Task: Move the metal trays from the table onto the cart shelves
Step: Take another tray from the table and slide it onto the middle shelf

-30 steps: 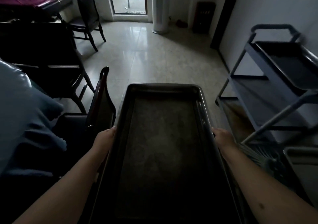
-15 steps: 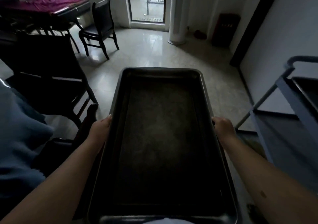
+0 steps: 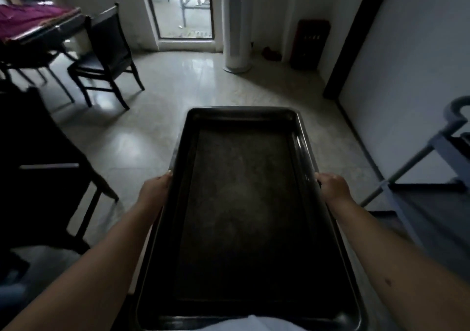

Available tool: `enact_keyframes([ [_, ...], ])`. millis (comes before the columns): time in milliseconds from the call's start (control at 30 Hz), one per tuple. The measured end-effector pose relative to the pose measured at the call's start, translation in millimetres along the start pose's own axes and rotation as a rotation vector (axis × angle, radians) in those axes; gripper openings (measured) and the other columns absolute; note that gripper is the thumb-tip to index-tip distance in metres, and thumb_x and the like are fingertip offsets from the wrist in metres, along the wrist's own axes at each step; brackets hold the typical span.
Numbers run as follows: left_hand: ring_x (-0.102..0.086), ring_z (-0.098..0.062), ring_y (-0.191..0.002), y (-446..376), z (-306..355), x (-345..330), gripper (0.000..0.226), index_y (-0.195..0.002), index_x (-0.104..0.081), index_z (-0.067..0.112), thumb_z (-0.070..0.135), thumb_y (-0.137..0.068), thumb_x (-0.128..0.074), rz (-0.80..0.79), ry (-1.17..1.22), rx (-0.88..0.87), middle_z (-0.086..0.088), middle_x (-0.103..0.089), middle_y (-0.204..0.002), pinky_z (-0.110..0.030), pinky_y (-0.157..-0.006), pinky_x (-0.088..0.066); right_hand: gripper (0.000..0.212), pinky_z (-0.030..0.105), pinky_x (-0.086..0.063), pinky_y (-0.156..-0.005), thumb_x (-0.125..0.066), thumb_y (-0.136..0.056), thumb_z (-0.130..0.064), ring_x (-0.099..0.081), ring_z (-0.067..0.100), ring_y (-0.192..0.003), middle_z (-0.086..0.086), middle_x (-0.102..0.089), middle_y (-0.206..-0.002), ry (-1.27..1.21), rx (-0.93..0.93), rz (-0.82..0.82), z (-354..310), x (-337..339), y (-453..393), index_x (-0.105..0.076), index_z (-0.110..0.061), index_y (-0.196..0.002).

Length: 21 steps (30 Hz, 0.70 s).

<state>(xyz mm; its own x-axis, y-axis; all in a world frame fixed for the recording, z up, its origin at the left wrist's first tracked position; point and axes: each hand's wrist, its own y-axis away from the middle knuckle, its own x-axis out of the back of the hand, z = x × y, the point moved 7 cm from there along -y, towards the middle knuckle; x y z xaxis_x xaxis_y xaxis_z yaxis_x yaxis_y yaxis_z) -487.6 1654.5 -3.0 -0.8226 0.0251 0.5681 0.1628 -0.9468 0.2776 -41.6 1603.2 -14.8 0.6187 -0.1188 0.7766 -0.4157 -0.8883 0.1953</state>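
Now both arms stretched forward, tray (image 3: 244, 203) carried lengthwise out in front, level above the floor (image 3: 142, 137). Left hand (image 3: 156, 190) clamped on the left rim, right hand (image 3: 333, 188) clamped on the right rim, about halfway along. Cart (image 3: 432, 157) off at right, apart from the tray.

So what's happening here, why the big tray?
A person is carrying a large, empty metal tray flat in front of them, left hand and right hand gripping its long sides. The grey cart it is meant for stands at the right edge, so the tray is not yet shelved.
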Motion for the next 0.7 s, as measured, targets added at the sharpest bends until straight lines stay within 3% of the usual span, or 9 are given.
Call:
enact_keyframes([
  [100,-0.066,-0.031,-0.091,-56.2,33.9,-14.5,0.045,-0.104,-0.073,0.002,0.042,-0.096,-0.053,-0.102,0.007,0.018,-0.023,-0.07,-0.1,-0.045,-0.085,-0.054,0.021,0.039,-0.046,-0.084,-0.058,-0.087,-0.005,-0.061,0.042,-0.103,0.03,-0.065,-0.109,0.144,0.02,0.077,1.2,10.4,-13.2,-0.069,0.001,-0.104],
  [167,-0.067,-0.031,-0.092,-91.5,68.0,-36.9,0.046,-0.106,-0.073,0.005,0.045,-0.093,-0.055,-0.169,-0.029,-0.024,-0.022,-0.071,-0.101,-0.043,-0.085,-0.053,0.021,0.037,-0.045,-0.082,-0.057,-0.088,-0.004,-0.061,0.041,-0.103,0.03,-0.065,-0.108,0.14,-0.078,0.1,17.8,17.7,-11.3,-0.07,0.0,-0.104],
  [233,-0.066,-0.029,-0.092,-110.3,89.1,-71.7,0.048,-0.103,-0.074,0.006,0.049,-0.089,-0.059,-0.266,-0.08,-0.073,-0.02,-0.071,-0.102,-0.041,-0.085,-0.051,0.024,0.034,-0.044,-0.079,-0.053,-0.091,-0.008,-0.06,0.039,-0.105,0.027,-0.065,-0.11,0.033,-0.259,0.151,45.1,28.3,1.9,-0.068,0.001,-0.106],
  [300,-0.065,-0.025,-0.085,-117.3,115.4,-112.1,0.042,-0.096,-0.074,0.009,0.048,-0.092,-0.058,-0.361,-0.116,-0.117,-0.019,-0.071,-0.1,-0.035,-0.078,-0.049,0.023,0.034,-0.044,-0.076,-0.049,-0.092,-0.009,-0.06,0.036,-0.098,0.026,-0.064,-0.104,-0.118,-0.406,0.207,76.3,38.1,24.1,-0.066,0.005,-0.096],
  [367,-0.061,-0.022,-0.079,-114.4,145.5,-161.8,0.04,-0.094,-0.073,0.01,0.045,-0.095,-0.053,-0.474,-0.225,-0.197,-0.017,-0.07,-0.099,-0.031,-0.07,-0.044,0.021,0.032,-0.042,-0.066,-0.049,-0.094,-0.014,-0.058,0.023,-0.08,0.018,-0.064,-0.096,-0.309,-0.559,0.344,107.2,53.0,58.0,-0.063,-0.007,-0.08],
  [433,-0.06,-0.018,-0.069,-96.5,174.5,-210.0,0.037,-0.079,-0.069,0.013,0.045,-0.093,-0.055,-0.59,-0.239,-0.252,-0.016,-0.069,-0.091,-0.032,-0.061,-0.045,0.014,0.027,-0.041,-0.062,-0.052,-0.093,-0.02,-0.052,0.015,-0.07,0.004,-0.06,-0.084,-0.518,-0.707,0.512,138.5,62.8,102.6,-0.058,-0.02,-0.081],
  [500,-0.062,-0.022,-0.071,-73.8,199.1,-258.1,0.035,-0.074,-0.068,0.015,0.043,-0.092,-0.057,-0.701,-0.267,-0.318,-0.018,-0.069,-0.09,-0.035,-0.066,-0.049,0.013,0.027,-0.04,-0.064,-0.052,-0.092,-0.02,-0.052,0.018,-0.072,-0.002,-0.055,-0.072,-0.607,-0.847,0.626,166.1,66.9,150.1,-0.058,-0.016,-0.081],
  [600,-0.065,-0.029,-0.085,-34.6,221.3,-324.3,0.04,-0.1,-0.071,0.009,0.043,-0.095,-0.052,-0.867,-0.443,-0.47,-0.019,-0.068,-0.102,-0.038,-0.076,-0.051,0.022,0.031,-0.033,-0.061,-0.053,-0.093,-0.019,-0.054,0.025,-0.079,0.01,-0.057,-0.077,-0.665,-1.04,0.788,198.6,65.6,217.8,-0.064,-0.003,-0.082],
  [700,-0.063,-0.029,-0.093,4.8,228.4,-371.6,0.042,-0.124,-0.064,0.014,0.041,-0.099,-0.045,-0.991,-0.637,-0.652,-0.017,-0.066,-0.118,-0.031,-0.079,-0.046,0.028,0.032,-0.036,-0.062,-0.051,-0.094,-0.022,-0.053,0.028,-0.079,0.018,-0.06,-0.089,-0.69,-1.157,0.781,217.7,51.1,263.0,-0.063,-0.001,-0.081],
])
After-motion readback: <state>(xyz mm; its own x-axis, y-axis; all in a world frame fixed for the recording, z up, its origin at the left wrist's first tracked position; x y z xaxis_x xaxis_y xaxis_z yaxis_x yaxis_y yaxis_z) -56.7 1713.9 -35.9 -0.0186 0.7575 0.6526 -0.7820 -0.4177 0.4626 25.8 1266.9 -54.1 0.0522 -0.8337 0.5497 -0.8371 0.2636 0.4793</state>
